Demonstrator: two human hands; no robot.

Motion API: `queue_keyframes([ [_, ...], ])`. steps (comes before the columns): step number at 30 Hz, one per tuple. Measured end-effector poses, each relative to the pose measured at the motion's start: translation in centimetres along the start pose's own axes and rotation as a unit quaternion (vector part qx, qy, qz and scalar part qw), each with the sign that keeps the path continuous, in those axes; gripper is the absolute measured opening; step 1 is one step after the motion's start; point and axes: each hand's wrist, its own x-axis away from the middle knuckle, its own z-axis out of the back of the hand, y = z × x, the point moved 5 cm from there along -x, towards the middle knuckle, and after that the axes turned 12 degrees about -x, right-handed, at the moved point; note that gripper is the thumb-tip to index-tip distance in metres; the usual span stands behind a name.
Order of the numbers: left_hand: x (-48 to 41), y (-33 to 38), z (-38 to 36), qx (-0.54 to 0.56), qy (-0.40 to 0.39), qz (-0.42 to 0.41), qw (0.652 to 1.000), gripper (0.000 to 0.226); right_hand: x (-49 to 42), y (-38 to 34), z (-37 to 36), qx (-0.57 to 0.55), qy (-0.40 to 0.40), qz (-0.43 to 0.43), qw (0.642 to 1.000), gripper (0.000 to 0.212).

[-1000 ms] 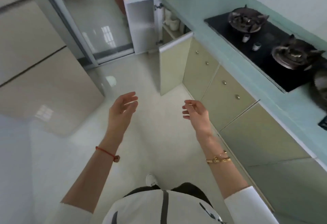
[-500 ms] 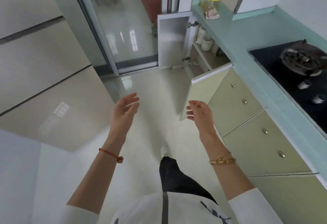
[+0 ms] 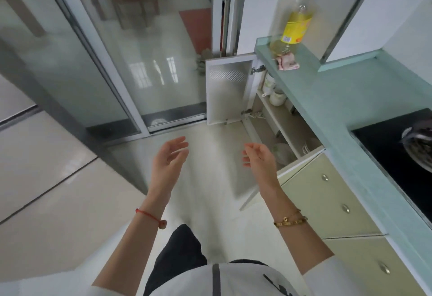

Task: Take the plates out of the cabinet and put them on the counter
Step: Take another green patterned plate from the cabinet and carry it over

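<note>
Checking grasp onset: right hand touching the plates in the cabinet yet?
Apart. The head view shows the right hand empty and open in mid-air, floor visible between it and the plates in the open cabinet.

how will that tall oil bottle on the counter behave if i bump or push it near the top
The oil bottle looks tall and narrow, so a push near its cap would probably tip it rather than slide it. The yellow oil seems to fill only the lower part, which likely keeps the weight low and steadies it somewhat. It stands close to the counter end, so a fall could send it off.
</note>
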Motion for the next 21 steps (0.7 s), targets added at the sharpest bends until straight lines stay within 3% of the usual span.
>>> queue_keyframes([
  [9, -22.4, 2.4, -4.3, -0.026, -0.147, -0.048, 0.988, 0.03, -13.9, -0.6, -5.0, -0.012, 0.145, -0.015, 0.989, 0.019],
  [14, -32.8, 4.7, -8.7, -0.082, -0.272, -0.069, 0.956, 0.027, -19.3, -1.5, -6.3, -0.047, 0.262, -0.032, 0.963, 0.023],
  [21, -40.3, 5.0, -19.3, -0.13, -0.399, -0.062, 0.905, 0.024, -24.6, 0.2, -2.7, -0.08, 0.399, -0.074, 0.91, 0.02],
])
